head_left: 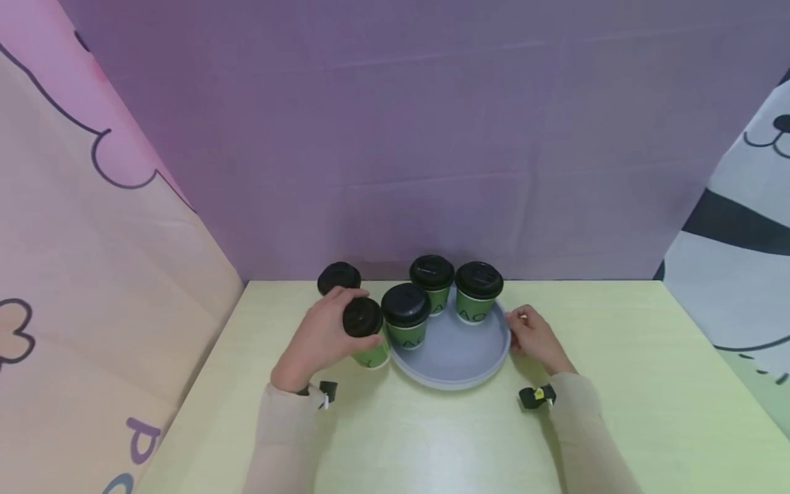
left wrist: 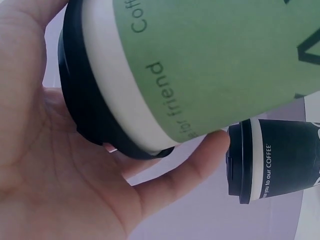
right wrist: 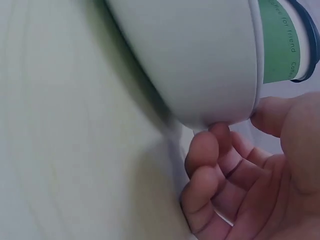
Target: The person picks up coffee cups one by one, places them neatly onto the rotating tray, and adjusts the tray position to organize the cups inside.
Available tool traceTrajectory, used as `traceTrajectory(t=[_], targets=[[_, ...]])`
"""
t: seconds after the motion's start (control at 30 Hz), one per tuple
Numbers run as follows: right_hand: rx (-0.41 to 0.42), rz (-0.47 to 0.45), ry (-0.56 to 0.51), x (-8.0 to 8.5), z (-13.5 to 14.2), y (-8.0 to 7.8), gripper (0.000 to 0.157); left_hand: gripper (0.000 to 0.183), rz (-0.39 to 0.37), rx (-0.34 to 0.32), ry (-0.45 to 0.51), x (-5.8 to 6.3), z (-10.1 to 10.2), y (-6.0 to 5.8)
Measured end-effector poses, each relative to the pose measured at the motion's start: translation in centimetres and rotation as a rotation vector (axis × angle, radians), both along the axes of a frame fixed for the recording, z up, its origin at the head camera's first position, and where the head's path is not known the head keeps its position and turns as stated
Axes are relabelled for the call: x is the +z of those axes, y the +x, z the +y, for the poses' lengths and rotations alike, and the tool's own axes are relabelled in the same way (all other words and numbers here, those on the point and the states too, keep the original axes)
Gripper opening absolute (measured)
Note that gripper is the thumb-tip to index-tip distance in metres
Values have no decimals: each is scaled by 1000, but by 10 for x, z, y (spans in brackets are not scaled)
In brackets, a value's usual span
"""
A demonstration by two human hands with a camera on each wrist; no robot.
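In the head view my left hand point(head_left: 324, 336) grips a green paper coffee cup point(head_left: 372, 357) with a black lid, thumb and fingers spread around its top. This cup is upright, just off the left rim of a round grey plate point(head_left: 450, 357). Its green sleeve point(left wrist: 200, 60) fills much of the left wrist view. On the plate stand three similar lidded cups: a front-left cup point(head_left: 407, 333), a back cup point(head_left: 438, 298) and a right cup point(head_left: 475, 309). My right hand point(head_left: 535, 339) holds the plate's right edge, thumb at the rim and curled fingers against the side.
Another black-lidded cup point(head_left: 339, 276) stands behind my left hand, partly hidden; the left wrist view shows a dark-sleeved cup point(left wrist: 285, 160). A purple cloth backdrop point(head_left: 395, 137) rises at the back edge of the pale wooden table point(head_left: 432, 439). Printed cloth point(head_left: 123, 274) hangs along the left.
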State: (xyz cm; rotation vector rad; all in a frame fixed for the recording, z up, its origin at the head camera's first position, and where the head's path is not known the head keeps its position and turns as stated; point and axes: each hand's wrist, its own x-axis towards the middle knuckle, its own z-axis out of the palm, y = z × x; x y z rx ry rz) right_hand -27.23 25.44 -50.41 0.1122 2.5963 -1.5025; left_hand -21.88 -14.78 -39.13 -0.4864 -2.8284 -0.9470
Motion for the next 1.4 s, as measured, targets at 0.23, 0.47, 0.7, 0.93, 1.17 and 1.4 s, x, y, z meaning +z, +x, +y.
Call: traceTrajectory(t=[0.23,0.47,0.7,0.93,1.17,1.4], targets=[[17,-18,-14,2,-1,2,34,80,3,-12,6,2,4,2],[61,-57,-29,2,3,0,29,80,-2,-18,-3,4,8,4],[105,-63,-56,1,8,-2,24,80,10,-33,-7,4,15,4],[129,-71,-92,5,8,2,21,79,11,-37,-1,2,22,4],[150,-70,-100,5,9,2,20,81,8,-41,15,4,26,8],[172,-70,-88,3,13,1,16,84,28,-46,11,6,29,10]])
